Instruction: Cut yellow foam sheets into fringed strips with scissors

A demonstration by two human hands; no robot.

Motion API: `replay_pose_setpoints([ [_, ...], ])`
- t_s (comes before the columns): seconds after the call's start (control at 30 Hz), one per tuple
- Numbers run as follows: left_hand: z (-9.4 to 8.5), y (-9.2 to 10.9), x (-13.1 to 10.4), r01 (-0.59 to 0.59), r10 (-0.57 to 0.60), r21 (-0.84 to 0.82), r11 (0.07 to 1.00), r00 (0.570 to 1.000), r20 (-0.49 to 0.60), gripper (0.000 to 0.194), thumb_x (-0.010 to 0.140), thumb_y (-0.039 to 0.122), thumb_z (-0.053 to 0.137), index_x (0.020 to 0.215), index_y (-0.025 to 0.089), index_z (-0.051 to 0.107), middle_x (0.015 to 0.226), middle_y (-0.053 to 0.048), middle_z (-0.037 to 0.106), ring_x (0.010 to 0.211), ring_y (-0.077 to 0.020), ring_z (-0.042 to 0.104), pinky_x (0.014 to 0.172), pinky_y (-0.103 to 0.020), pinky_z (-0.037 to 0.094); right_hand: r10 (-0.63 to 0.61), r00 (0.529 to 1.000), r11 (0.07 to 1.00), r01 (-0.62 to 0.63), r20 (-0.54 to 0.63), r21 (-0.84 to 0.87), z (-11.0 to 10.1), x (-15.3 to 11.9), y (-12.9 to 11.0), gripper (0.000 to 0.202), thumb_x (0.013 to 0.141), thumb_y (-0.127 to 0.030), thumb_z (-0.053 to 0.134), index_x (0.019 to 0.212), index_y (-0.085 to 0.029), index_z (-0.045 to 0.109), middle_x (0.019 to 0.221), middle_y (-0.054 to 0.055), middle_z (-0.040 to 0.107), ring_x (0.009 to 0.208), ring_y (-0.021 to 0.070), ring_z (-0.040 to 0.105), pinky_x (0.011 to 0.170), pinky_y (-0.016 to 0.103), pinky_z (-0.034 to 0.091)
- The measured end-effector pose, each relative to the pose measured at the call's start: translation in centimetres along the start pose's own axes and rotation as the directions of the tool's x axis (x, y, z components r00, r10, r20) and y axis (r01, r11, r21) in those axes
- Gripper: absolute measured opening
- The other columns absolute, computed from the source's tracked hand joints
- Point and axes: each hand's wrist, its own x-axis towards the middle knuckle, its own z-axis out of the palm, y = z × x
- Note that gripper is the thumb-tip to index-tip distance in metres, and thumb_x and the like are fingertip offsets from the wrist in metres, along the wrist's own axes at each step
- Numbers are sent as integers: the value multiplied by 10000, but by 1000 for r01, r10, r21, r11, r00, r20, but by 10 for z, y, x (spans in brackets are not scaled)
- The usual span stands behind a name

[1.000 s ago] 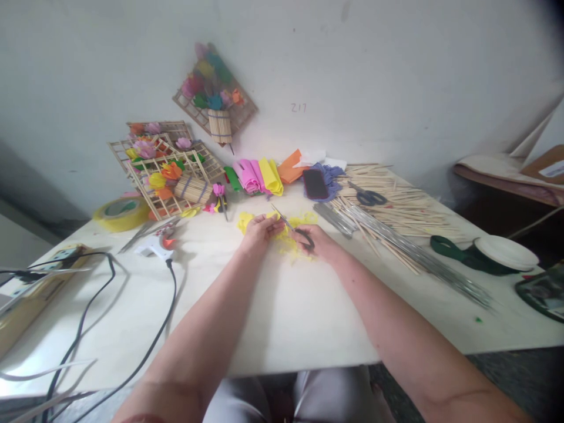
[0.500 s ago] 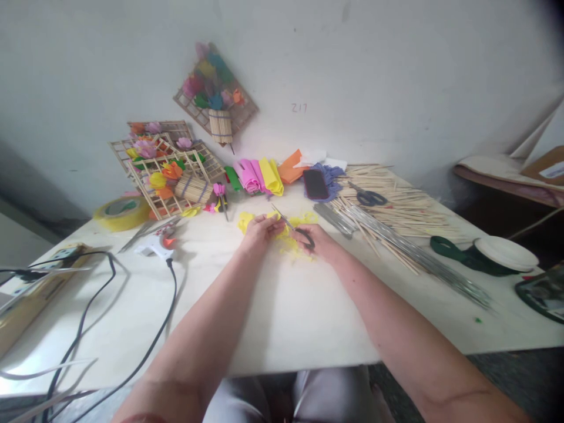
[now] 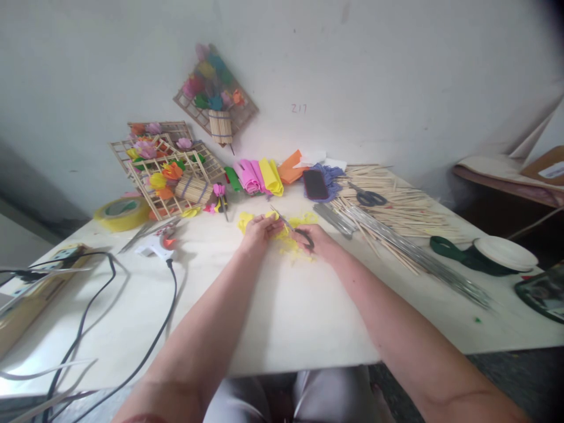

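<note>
Pinching yellow paper at the worktop's middle, the left hand has its grip nearly closed; the right hand is curled round the handles of scissors, blades beside the left. Yellow shreds lie near both. Rolled papers lie farther off, wooden sticks right.

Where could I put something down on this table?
Bare tabletop lies between the left forearm and right forearm, and between the right forearm and silvery wires. The back is crowded: paper rolls, phone, sticks.
</note>
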Motion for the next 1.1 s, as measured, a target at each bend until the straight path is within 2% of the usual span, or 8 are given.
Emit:
replay_pose_setpoints([
  [0.4, 0, -1, 1, -23, 23, -24, 999, 1000, -21, 177, 598, 185, 705, 669, 96, 570, 624, -64, 636, 607, -146, 626, 651, -280, 521, 59, 998, 998, -59, -9, 13, 1, 0, -2, 246, 621, -313, 676, 598, -160, 485, 350, -76, 395, 264, 39, 317, 272, 176, 192],
  [0.7, 2, 0, 0, -16, 16, -20, 1000, 999, -40, 178, 604, 165, 698, 648, 104, 538, 611, -61, 632, 595, -147, 629, 632, -272, 517, 36, 998, 996, -41, 52, 79, -1, 0, 1, 283, 654, -368, 638, 580, -163, 457, 360, -69, 424, 266, 41, 338, 272, 174, 211],
  [1.1, 3, 0, -3, 17, -18, 50, 999, 999, 30, 224, 593, 220, 723, 640, 111, 532, 617, -65, 645, 606, -143, 631, 631, -256, 505, 66, 997, 994, -70, 46, 88, -2, 1, 3, 296, 614, -373, 686, 638, -159, 483, 396, -68, 454, 281, 46, 370, 279, 173, 245],
])
